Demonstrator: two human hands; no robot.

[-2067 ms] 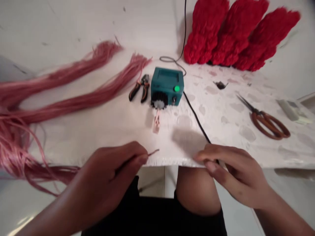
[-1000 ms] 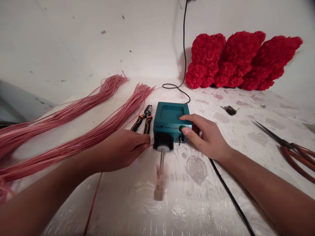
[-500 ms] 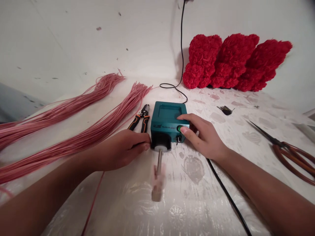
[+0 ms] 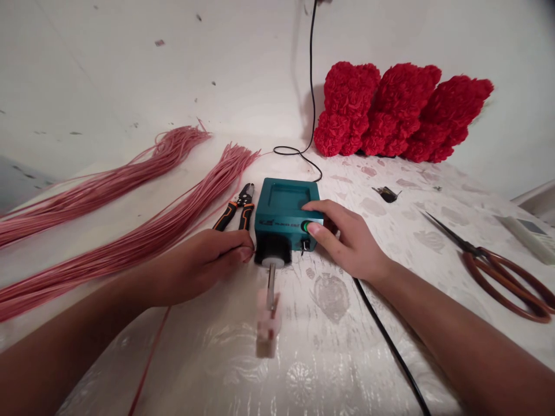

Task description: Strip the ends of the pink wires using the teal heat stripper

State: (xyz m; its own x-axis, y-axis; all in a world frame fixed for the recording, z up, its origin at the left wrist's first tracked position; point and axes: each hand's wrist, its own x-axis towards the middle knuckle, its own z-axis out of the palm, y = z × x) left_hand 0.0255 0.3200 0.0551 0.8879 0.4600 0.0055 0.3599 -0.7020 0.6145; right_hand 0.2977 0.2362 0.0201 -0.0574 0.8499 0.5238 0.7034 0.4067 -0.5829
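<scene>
A teal motor box (image 4: pixel 288 202) with a green-lit knob stands in the middle of the table. From its black front collar a metal shaft (image 4: pixel 271 286) sticks out, ending in a blurred pinkish piece (image 4: pixel 266 329). My right hand (image 4: pixel 347 240) grips the box's right front corner, thumb at the lit knob and index finger on top. Just left of the collar, my left hand (image 4: pixel 212 260) is closed, fingers pinched; what they hold, if anything, is hidden. Behind it lie black-and-orange pliers (image 4: pixel 245 209), handles partly covered. One pink strand (image 4: pixel 150 358) emerges below the left wrist.
Two bundles of pink strands (image 4: pixel 191 202) stretch across the left side. Red flower-covered shapes (image 4: pixel 399 112) lean on the back wall. Large scissors (image 4: pixel 489 263) lie at right, near a calculator-like device (image 4: pixel 531 234). A black cable (image 4: pixel 385 341) runs under my right wrist.
The whole view has shifted slightly, so everything sits further left. Both hands keep their places at the box. The piece on the shaft stays motion-blurred, its shape differing between frames.
</scene>
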